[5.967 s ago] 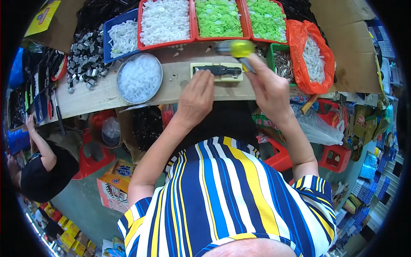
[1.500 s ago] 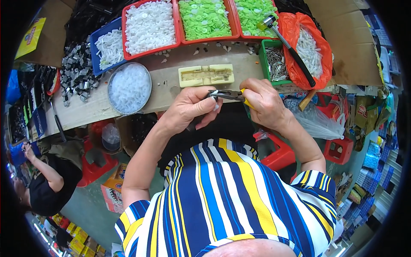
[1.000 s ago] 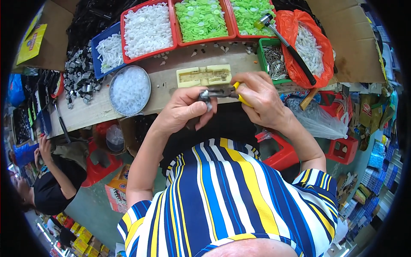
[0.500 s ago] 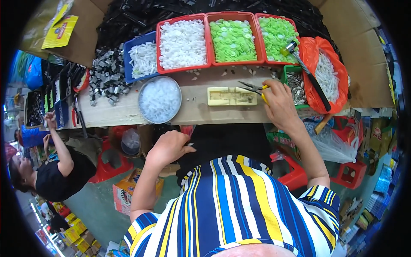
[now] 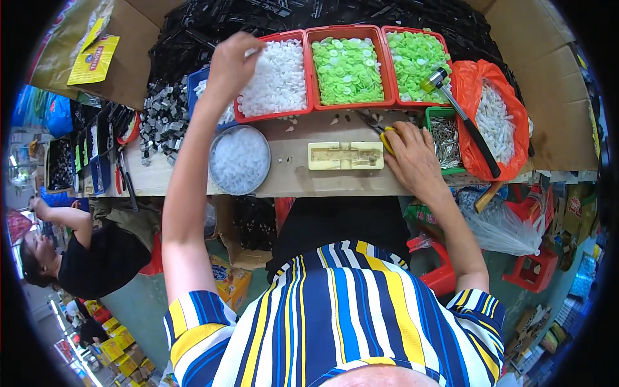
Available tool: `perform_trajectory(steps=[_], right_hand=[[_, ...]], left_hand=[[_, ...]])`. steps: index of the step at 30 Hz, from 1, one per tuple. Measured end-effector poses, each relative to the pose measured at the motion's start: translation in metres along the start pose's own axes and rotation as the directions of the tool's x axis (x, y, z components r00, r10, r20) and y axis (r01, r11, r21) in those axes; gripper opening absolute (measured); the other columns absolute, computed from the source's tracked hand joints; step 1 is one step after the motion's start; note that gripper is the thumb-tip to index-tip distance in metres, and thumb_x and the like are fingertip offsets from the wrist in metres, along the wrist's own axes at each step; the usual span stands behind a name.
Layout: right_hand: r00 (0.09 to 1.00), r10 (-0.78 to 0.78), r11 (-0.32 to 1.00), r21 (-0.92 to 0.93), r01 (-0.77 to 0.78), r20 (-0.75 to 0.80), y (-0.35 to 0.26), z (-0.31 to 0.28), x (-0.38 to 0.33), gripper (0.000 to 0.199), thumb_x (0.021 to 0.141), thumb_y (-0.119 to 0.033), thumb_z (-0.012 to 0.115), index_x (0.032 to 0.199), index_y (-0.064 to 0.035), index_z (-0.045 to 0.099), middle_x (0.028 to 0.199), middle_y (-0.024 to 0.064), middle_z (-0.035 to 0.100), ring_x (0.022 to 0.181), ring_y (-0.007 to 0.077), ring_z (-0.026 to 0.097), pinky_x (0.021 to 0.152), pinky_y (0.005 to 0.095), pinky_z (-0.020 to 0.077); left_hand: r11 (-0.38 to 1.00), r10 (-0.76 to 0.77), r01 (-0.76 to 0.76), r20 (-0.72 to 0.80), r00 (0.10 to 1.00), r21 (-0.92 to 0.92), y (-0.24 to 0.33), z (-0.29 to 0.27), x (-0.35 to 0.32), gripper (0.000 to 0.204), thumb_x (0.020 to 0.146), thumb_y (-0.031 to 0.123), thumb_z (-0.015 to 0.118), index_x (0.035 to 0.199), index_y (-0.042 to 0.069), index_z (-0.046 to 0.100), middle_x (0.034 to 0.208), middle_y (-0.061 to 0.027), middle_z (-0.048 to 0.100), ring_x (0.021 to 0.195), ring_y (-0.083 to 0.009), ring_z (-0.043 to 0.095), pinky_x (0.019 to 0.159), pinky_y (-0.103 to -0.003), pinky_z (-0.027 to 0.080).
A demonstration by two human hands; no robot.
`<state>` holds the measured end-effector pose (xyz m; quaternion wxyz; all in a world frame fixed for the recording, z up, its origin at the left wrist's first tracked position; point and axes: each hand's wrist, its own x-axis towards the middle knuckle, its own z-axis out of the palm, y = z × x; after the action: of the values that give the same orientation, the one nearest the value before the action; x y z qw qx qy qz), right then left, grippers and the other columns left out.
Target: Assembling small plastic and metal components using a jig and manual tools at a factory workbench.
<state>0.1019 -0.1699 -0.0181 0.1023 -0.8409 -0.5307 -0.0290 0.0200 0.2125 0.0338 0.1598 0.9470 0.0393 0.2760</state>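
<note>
Over the far left corner of a red tray of white plastic pieces (image 5: 274, 77), my left hand (image 5: 231, 68) is raised with its fingers curved and the thumb a little apart. Nothing shows between them. Black plastic parts (image 5: 284, 16) are heaped just beyond it. My right hand (image 5: 412, 155) rests on the bench, closed round the yellow handles of a pair of pliers (image 5: 387, 138), whose dark jaws point far left. Left of that hand lies a cream-coloured block fixture (image 5: 345, 156) with a recessed channel.
A round tray of translucent pieces (image 5: 240, 160) stands left of the fixture. Two red trays hold green discs (image 5: 347, 71). A hammer (image 5: 464, 113) lies across a green tray of metal pins (image 5: 445, 138) and an orange bag (image 5: 516, 148). A co-worker (image 5: 97, 258) sits at left.
My left hand has gone from near my lap up to the red tray of white pieces. My right hand has lowered onto the bench with the pliers.
</note>
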Motion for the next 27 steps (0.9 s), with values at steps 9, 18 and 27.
perform_trajectory(steps=[9,18,27], right_hand=[[1.0,0.002,0.999,0.045,-0.002,0.008,0.003,-0.002,-0.005,0.039,0.085,-0.018,0.069,0.119,-0.0043,0.056,0.129,0.0164,0.052,0.126,0.033,0.049,0.107,0.0468,0.0352],[0.982,0.001,0.955,0.292,0.055,-0.188,0.004,-0.024,0.007,0.032,0.08,-0.002,0.068,0.111,-0.0034,0.061,0.119,0.016,0.059,0.11,0.034,0.059,0.094,0.0438,0.0453],[0.89,0.236,0.692,0.71,0.127,-0.389,-0.04,-0.048,0.056,0.03,0.089,-0.003,0.067,0.118,0.0006,0.062,0.111,0.0126,0.062,0.097,0.0232,0.064,0.084,0.0321,0.0505]], left_hand=[[0.909,-0.04,-0.052,0.213,0.976,0.413,-0.098,0.028,0.072,0.035,0.082,-0.006,0.06,0.112,0.006,0.071,0.111,-0.0109,0.067,0.109,-0.0306,0.062,0.094,-0.039,0.052],[0.998,0.045,-0.039,-0.128,0.991,0.051,-0.056,0.007,0.054,0.02,0.086,0.009,0.072,0.103,-0.002,0.072,0.103,-0.0112,0.071,0.082,-0.0233,0.071,0.074,-0.028,0.055],[0.618,-0.121,0.288,0.274,0.954,-0.731,0.143,0.03,-0.037,0.021,0.085,0.0,0.071,0.106,-0.005,0.069,0.096,-0.0081,0.07,0.087,-0.0114,0.065,0.077,-0.025,0.054]])
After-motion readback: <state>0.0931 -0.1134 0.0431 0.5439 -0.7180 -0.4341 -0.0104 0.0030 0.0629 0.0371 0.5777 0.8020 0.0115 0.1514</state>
